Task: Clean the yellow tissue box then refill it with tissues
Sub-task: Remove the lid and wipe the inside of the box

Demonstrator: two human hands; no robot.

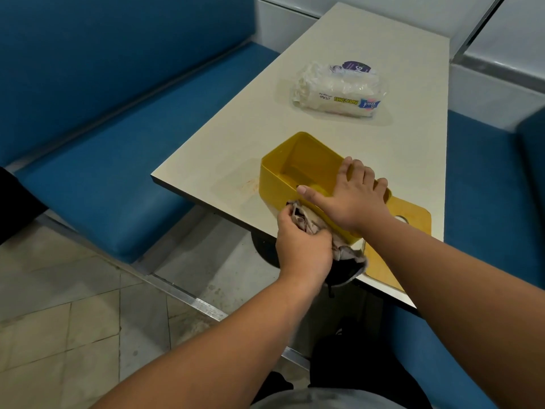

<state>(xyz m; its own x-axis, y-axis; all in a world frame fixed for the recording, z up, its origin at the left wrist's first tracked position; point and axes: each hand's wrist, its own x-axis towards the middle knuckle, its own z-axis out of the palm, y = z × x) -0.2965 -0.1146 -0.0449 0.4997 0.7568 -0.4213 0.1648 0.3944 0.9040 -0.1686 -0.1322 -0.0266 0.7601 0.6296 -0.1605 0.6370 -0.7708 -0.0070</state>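
Left hand [303,249] nearest us, fingers curled tight round a crumpled rag [309,219], pressing it against the near wall of the yellow box [283,169]. Right hand [351,196] lies flat over the box's open top, fingers spread and straight, thumb out along the rim. Box sits open at the table's [236,137] near edge, lid [410,214] flat beside it. Tissue pack [336,90] waits farther back.

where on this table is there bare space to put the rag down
Bare patches: the far end of the table beyond the paper towel pack, and the strip between pack and yellow box. The near corner is crowded by box, lid, rag and both hands.
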